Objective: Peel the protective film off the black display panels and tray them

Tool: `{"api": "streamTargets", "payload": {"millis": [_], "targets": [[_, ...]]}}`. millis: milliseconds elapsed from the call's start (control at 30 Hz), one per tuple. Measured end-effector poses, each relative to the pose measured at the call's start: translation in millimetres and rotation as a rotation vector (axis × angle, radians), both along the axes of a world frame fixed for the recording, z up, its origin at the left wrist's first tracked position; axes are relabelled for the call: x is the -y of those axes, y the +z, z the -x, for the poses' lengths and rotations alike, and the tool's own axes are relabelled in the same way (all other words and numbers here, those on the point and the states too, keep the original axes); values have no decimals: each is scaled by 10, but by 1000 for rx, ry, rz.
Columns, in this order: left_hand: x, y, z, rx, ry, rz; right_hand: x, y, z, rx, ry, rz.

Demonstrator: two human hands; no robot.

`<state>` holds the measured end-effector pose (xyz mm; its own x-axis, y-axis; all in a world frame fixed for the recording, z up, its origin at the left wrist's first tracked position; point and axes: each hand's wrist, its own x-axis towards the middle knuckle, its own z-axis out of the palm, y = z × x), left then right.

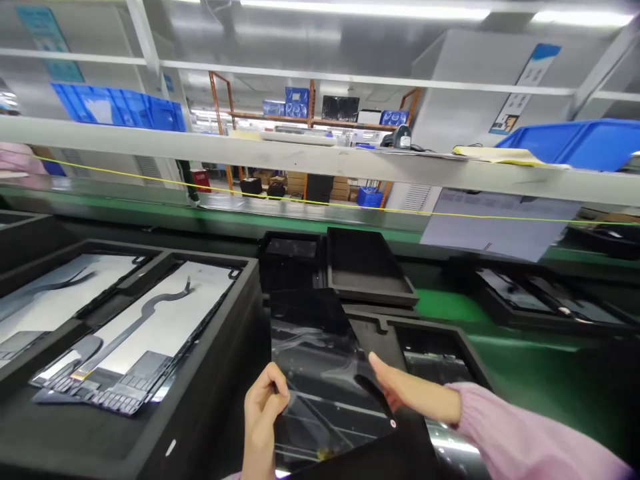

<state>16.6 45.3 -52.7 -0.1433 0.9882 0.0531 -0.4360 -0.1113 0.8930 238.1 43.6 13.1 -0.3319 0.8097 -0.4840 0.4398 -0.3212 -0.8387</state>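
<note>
My left hand [265, 407] pinches the left edge of a glossy black panel [320, 373], fingers closed on it. My right hand [405, 390], in a pink sleeve, rests against the panel's right side with a finger stretched out and the rest curled behind it. The panel tilts over a black foam tray [435, 333] just in front of me.
A black foam tray [240, 280] at left holds silver panels with flex cables [150, 327]. Smaller black trays [367, 267] sit on the green conveyor [525, 373]. More trays [545, 297] lie at right. A grey shelf rail [320, 160] with blue bins [575, 143] runs overhead.
</note>
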Motion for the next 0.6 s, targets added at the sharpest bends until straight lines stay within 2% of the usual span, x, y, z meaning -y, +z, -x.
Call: {"api": "streamTargets", "payload": {"millis": [33, 67, 133, 167, 267, 367, 433, 467, 533, 600], "targets": [[-10, -5, -14, 14, -22, 6, 31, -145, 21, -148, -60, 111], [-19, -10, -29, 23, -42, 11, 31, -245, 36, -274, -187, 142], [-28, -19, -60, 39, -81, 22, -31, -342, 77, -399, -461, 47], [-30, -22, -75, 49, -101, 28, -79, -357, 107, -427, -533, -2], [-49, -17, -100, 88, -154, 36, -235, -328, 203, -480, -520, -83], [-110, 7, -65, 224, -217, 40, -440, -172, 213, -477, -523, -196], [-158, 6, -10, 303, -237, 24, -679, 25, 177, -440, -551, -339], [-175, -9, 20, 281, -224, 9, -842, 142, 167, -421, -559, -436], [-177, -84, 63, 40, -171, -27, -1243, 369, 210, -374, -545, -646], [-134, -215, 68, -359, -161, -48, -1683, 517, 370, -305, -480, -804]]}}
